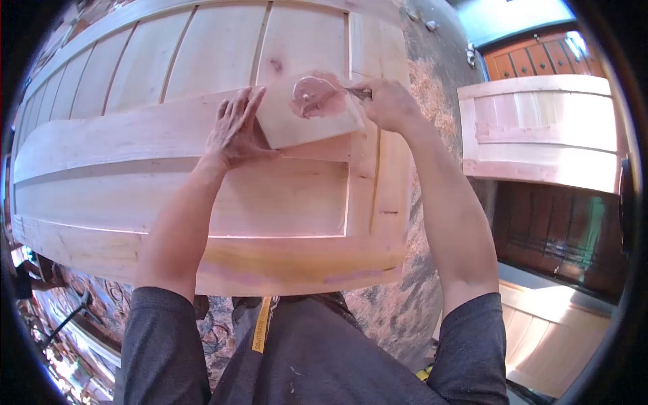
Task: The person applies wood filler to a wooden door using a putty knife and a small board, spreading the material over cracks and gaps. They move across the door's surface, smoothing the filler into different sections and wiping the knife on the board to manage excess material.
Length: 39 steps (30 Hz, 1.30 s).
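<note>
A small flat wooden board (pixel 297 125) lies on top of a large unfinished wooden door (pixel 202 202). A smear of pinkish filler paste (pixel 312 96) sits on the board's upper part. My left hand (pixel 235 128) rests flat on the door, fingers spread, touching the board's left edge. My right hand (pixel 388 102) grips a putty knife (pixel 352 92), whose blade lies in the paste.
A second pale wooden door panel (pixel 540 135) stands at the right, with dark brown carved doors (pixel 533 61) behind it. Sawdust covers the floor (pixel 432 81) beside the door. Another pale panel (pixel 553 337) lies at the lower right.
</note>
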Each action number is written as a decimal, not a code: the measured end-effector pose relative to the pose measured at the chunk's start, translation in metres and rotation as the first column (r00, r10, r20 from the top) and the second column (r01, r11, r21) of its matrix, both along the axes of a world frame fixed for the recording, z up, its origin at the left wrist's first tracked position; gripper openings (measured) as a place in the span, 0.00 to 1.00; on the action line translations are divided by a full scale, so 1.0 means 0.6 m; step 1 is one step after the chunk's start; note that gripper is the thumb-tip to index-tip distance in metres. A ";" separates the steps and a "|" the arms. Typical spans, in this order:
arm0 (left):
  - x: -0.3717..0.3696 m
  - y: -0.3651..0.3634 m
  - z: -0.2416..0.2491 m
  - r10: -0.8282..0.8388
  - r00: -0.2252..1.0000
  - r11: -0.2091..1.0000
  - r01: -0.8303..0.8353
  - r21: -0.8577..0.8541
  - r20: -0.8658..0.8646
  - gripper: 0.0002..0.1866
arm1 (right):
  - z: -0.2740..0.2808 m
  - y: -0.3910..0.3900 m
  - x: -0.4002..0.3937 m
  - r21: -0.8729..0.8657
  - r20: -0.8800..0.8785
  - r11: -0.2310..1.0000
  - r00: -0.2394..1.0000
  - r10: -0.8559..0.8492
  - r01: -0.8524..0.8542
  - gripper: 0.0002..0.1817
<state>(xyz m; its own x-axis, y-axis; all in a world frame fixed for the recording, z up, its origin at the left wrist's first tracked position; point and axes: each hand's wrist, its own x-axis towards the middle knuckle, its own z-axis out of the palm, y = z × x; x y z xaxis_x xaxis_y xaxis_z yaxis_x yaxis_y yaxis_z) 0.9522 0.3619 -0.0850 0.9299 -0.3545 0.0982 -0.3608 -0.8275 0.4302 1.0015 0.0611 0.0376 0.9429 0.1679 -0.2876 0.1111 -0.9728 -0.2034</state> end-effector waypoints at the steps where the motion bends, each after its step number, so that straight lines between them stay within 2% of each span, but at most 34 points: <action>1: 0.001 0.000 0.001 0.002 1.000 1.000 -0.002 -0.003 -0.002 0.72 | -0.009 0.001 0.023 -0.018 -0.015 1.000 1.000 0.015 -0.015 0.21; 5: 0.005 0.005 -0.007 0.003 1.000 1.000 -0.002 0.027 -0.015 0.73 | -0.025 0.017 0.056 -0.003 -0.098 0.997 0.992 0.082 -0.083 0.22; 7: 0.003 0.003 -0.001 0.001 1.000 1.000 0.000 0.029 -0.026 0.73 | -0.047 0.014 0.073 0.033 -0.117 0.984 0.977 0.178 -0.176 0.22; 11: 0.003 -0.002 0.002 0.034 0.999 0.999 -0.034 -0.004 -0.042 0.73 | -0.032 0.034 0.051 0.100 -0.125 0.939 0.932 0.340 -0.330 0.25; 13: 0.003 -0.008 -0.006 0.038 0.998 0.999 -0.040 -0.036 -0.052 0.72 | 0.003 0.049 0.018 0.144 -0.165 0.936 0.925 0.342 -0.320 0.25; 14: 0.010 -0.002 -0.029 0.014 1.000 0.999 -0.013 -0.052 0.026 0.71 | 0.011 0.035 -0.005 0.164 -0.185 0.938 0.924 0.334 -0.306 0.26; 17: 0.012 -0.003 -0.041 -0.011 0.995 0.998 0.017 -0.059 0.100 0.72 | 0.008 -0.025 -0.114 0.108 -0.219 0.989 0.968 0.119 -0.097 0.25; 19: 0.007 -0.006 -0.039 -0.004 0.992 0.999 0.009 -0.036 0.129 0.71 | 0.014 -0.090 -0.246 0.259 0.030 0.951 0.986 0.166 -0.168 0.25; 21: 0.010 -0.011 -0.047 -0.005 0.987 0.999 0.011 -0.042 0.158 0.70 | 0.012 -0.139 -0.379 0.417 0.052 0.905 0.997 0.063 -0.079 0.26; 25: 0.005 -0.019 -0.041 0.000 0.984 0.999 0.008 -0.041 0.179 0.69 | 0.006 -0.200 -0.598 0.236 0.091 0.972 0.995 -0.043 0.021 0.28; 28: 0.011 -0.012 -0.058 -0.002 0.980 0.999 0.009 -0.034 0.201 0.67 | -0.019 -0.214 -0.685 0.089 0.116 0.995 0.992 -0.047 0.037 0.29; 32: 0.011 -0.015 -0.063 0.005 0.982 1.000 0.000 -0.025 0.190 0.67 | -0.066 -0.211 -0.727 -0.047 0.232 0.997 0.972 -0.047 0.060 0.26; 35: 0.013 -0.016 -0.066 0.001 0.985 0.998 0.009 -0.056 0.174 0.67 | -0.108 -0.182 -0.747 -0.081 0.231 0.991 0.969 -0.086 0.107 0.26; 38: 0.022 -0.003 -0.077 -0.025 0.987 0.994 0.041 -0.101 0.161 0.67 | -0.096 -0.156 -0.751 -0.032 0.147 0.987 0.978 -0.150 0.156 0.24; 39: 0.022 -0.002 -0.078 -0.030 0.986 0.993 0.048 -0.110 0.164 0.67 | -0.078 -0.160 -0.742 0.010 0.044 0.970 0.969 -0.244 0.244 0.24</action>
